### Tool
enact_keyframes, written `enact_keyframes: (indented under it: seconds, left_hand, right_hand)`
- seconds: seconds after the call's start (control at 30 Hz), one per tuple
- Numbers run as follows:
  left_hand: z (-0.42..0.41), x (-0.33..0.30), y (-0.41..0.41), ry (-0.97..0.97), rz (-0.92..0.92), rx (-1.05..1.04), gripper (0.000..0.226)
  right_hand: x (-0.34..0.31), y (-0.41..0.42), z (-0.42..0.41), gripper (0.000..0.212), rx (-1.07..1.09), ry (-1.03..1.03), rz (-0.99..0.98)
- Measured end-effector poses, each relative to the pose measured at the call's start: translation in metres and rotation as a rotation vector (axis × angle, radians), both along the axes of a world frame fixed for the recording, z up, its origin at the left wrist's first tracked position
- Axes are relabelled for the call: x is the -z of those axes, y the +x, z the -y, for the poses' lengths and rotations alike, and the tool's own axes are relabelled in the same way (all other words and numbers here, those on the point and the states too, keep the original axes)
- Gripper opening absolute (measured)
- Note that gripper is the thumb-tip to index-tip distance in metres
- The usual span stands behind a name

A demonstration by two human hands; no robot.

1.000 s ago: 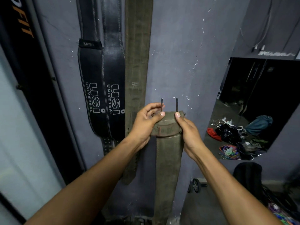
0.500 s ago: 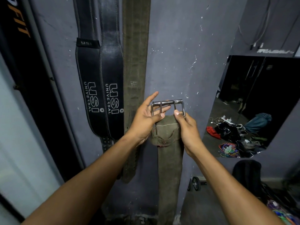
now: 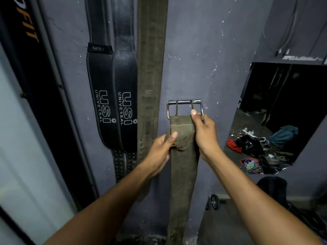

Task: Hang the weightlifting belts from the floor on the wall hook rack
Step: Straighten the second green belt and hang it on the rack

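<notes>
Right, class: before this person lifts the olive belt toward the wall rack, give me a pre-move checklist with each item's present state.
1. Right hand grips olive belt just under the buckle: ok.
2. Left hand pinches the belt's folded end: ok.
3. Buckle frame upright, both prongs inside it: ok.
4. Free hook on the rack: cannot tell, rack out of view.
5. Belt's tail off the floor: cannot tell.
6. Black USI belts and the hanging olive strap stay beside, not crossing: ok.

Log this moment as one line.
left hand: grips olive belt | right hand: grip at buckle | belt: not yet hung
</notes>
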State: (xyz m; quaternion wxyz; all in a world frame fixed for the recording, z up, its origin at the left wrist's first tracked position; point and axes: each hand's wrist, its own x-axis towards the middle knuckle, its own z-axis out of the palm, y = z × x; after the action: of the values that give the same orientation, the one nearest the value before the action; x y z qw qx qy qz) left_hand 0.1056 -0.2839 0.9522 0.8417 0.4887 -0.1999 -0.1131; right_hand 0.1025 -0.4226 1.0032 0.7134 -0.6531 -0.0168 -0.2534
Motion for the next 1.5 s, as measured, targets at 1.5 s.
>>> enact_keyframes:
  seconds: [1.5]
  left_hand:
    - [-0.037,0.091,0.002,0.434,-0.008,-0.096,0.026]
  right_hand:
    - [-0.120,0.032,-0.012,0.027,-0.150,-0.042,0.326]
